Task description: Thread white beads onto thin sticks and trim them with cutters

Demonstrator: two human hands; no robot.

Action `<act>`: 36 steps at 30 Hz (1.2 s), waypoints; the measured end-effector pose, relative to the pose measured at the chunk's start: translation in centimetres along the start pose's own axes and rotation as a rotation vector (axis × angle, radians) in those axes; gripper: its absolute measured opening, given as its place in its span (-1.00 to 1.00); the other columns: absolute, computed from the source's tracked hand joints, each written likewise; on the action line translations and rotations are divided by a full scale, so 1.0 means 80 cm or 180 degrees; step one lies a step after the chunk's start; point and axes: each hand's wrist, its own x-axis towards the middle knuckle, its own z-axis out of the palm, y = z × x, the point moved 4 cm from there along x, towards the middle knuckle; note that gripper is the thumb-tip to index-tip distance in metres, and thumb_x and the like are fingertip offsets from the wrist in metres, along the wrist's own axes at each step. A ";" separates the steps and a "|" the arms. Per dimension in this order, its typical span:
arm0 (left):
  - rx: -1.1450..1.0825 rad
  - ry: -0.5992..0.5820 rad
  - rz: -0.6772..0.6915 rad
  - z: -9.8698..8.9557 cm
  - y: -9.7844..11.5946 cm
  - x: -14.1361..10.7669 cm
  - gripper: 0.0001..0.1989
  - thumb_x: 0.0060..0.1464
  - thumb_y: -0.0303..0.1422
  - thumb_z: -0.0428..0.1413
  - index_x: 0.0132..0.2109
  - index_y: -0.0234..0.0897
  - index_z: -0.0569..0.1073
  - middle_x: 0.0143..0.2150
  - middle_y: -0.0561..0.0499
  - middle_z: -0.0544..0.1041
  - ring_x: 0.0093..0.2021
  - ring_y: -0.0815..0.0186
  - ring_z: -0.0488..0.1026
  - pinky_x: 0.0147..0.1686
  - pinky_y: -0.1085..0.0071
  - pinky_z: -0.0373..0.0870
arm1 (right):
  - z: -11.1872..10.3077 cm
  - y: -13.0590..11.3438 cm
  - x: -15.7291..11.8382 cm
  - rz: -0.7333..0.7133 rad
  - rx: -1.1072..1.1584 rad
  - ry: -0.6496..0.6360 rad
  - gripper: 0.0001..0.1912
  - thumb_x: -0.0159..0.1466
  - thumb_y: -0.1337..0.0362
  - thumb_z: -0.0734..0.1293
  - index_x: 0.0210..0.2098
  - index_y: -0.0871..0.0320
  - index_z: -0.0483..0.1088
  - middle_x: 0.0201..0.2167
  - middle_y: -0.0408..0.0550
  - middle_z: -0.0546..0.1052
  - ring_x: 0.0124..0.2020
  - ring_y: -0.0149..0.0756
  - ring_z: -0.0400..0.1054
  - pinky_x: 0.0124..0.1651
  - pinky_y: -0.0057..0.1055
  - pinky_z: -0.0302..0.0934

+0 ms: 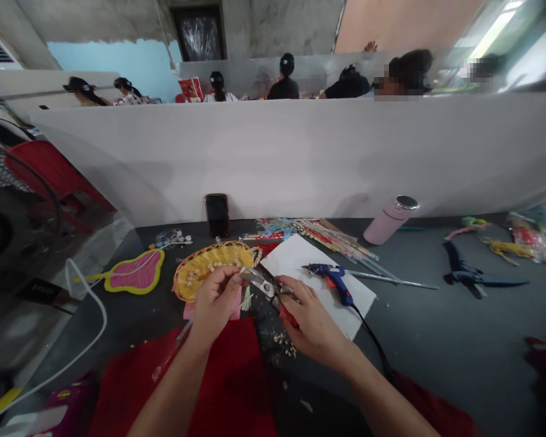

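I see the metal hand tool [267,288] at the centre of my dial, above the dark tabletop [430,328]; my right hand [310,321] lies at four o'clock from it, fingers curled closed around its red-covered handles; my left hand [217,303] is at eight o'clock, thumb and forefinger pinched together at the tool's tip, though I cannot tell what small thing they hold; the yellow basket [200,260], with pale pieces in it, sits near at ten o'clock; the blue glue gun [339,282] lies on a white sheet [295,258] at three; loose pale bits [284,345] are scattered at five; red cloth [236,376] spreads at seven; a pink bottle [388,223] leans at two.
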 end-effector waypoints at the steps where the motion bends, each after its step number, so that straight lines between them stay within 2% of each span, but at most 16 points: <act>1: -0.0021 -0.0018 -0.0004 0.001 0.001 0.000 -0.84 0.10 -0.30 0.06 -0.24 -0.29 0.44 -0.37 0.03 0.50 -0.33 0.37 0.42 -0.32 0.50 0.31 | 0.000 0.000 0.000 0.0008 0.0002 0.0002 -0.76 0.09 0.51 0.19 -0.26 0.16 0.29 0.15 0.10 0.15 0.12 -0.07 0.09 0.07 -0.10 0.10; 10: -0.0177 -0.0022 -0.0078 0.006 -0.004 0.000 -0.81 0.04 -0.26 0.12 -0.26 -0.30 0.44 -0.36 0.02 0.50 -0.37 0.37 0.41 -0.36 0.49 0.33 | 0.000 -0.005 -0.001 -0.0032 -0.0015 0.0050 -0.72 0.10 0.50 0.19 -0.20 0.16 0.30 0.14 0.12 0.18 0.10 -0.06 0.11 0.07 -0.08 0.10; 18: -0.0184 -0.0099 -0.0164 0.010 -0.005 -0.001 -0.83 0.05 -0.27 0.10 -0.29 -0.30 0.43 -0.43 0.07 0.45 -0.45 0.43 0.34 -0.45 0.55 0.26 | 0.004 -0.006 -0.004 0.0009 -0.0003 0.0095 -0.76 0.07 0.50 0.21 -0.27 0.16 0.32 0.12 0.09 0.20 0.09 -0.09 0.13 0.06 -0.13 0.11; 36: 0.0144 -0.0248 0.0080 0.010 -0.001 -0.002 -0.85 0.10 -0.30 0.05 -0.32 -0.30 0.43 -0.39 0.03 0.46 -0.35 0.35 0.39 -0.33 0.47 0.28 | 0.005 -0.008 -0.004 0.0006 0.0110 0.0064 -0.75 0.08 0.49 0.21 -0.25 0.15 0.32 0.09 0.06 0.24 0.05 -0.12 0.17 0.04 -0.17 0.16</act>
